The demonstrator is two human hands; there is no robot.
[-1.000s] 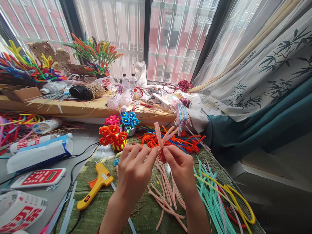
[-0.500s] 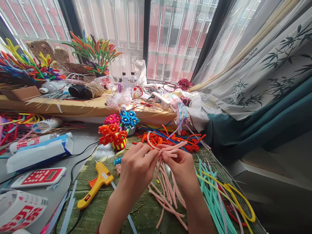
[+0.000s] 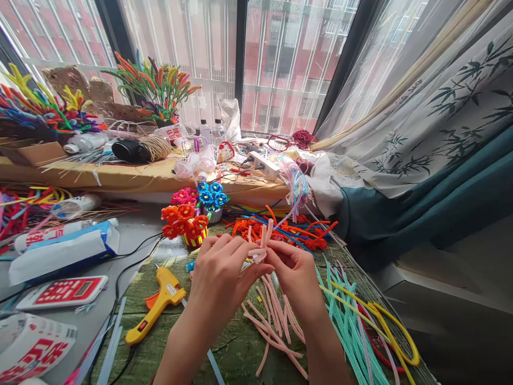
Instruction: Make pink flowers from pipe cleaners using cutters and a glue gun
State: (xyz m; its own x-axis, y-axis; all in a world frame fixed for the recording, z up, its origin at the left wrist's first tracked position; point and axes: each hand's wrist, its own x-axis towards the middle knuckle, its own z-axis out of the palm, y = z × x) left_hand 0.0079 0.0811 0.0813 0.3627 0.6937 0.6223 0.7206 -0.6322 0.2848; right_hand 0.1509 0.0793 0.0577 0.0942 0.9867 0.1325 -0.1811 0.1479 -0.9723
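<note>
Between my two hands is a small bundle of pink pipe cleaners point(image 3: 262, 246), with several ends sticking up and out. My left hand point(image 3: 224, 267) is closed on its left side, thumb and fingers pinching. From the right, my right hand point(image 3: 294, 272) pinches the same bundle with thumb and forefinger. Below the hands, loose pink pipe cleaners point(image 3: 276, 315) lie spread on the green tabletop point(image 3: 160, 358). To the left of my left hand rests a yellow glue gun point(image 3: 160, 305).
Teal pipe cleaners point(image 3: 348, 315) and a yellow one point(image 3: 396, 331) lie at the right. Flowerpots with orange flowers point(image 3: 184, 222) and blue flowers point(image 3: 212, 197) stand behind the hands. A calculator point(image 3: 64, 293) and a blue-white packet point(image 3: 68, 251) lie left. Black cord point(image 3: 118, 278) crosses the table.
The pink bundle has been turned, so its ends now point upward rather than to the right. Both hands have shifted slightly and keep their pinch on it.
</note>
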